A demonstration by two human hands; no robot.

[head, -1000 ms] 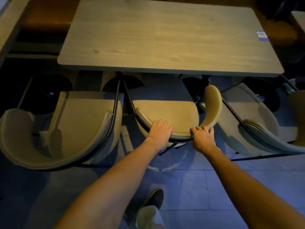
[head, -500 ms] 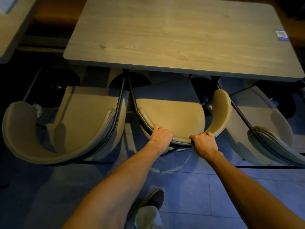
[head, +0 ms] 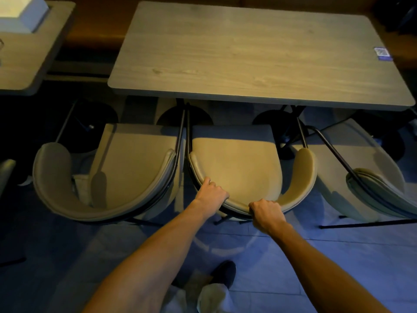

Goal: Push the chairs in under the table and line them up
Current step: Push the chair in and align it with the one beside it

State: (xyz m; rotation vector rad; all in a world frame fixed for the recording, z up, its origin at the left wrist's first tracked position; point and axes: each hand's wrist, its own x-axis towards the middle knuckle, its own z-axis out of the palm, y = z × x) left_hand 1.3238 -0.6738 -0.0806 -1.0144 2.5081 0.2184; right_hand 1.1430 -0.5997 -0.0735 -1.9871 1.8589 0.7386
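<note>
Wood-grain laminate covers the table (head: 259,55), the biggest thing in view, lying beyond both grips with its near edge well past the knuckles. Blue-grey floor tiles (head: 316,263) spread beneath and behind the hands.

Three tan upholstered chairs sit along the near side. The middle chair (head: 237,168) is the one gripped; its seat reaches forward from the hands and its front edge lies near the table's near edge, though in this dim light it is hard to tell whether it passes beneath. Outboard of the left grip stands the left chair (head: 126,168), its curved back almost touching the middle chair's dark metal frame. Outboard of the right grip stands the right chair (head: 365,177), turned at an angle.

Farther out beyond the left grip is a second table (head: 27,59) carrying a pale box (head: 20,12).

Both hands close on the curved backrest rim of the middle chair: the left hand (head: 211,193) curls over its left portion, the right hand (head: 266,213) wraps the lowest stretch of the curve just beside it.

Below the forearms a dark shoe (head: 223,274) shows on the tiles. Far ahead of the right grip, a small blue sticker (head: 382,54) lies on the table's corner.
</note>
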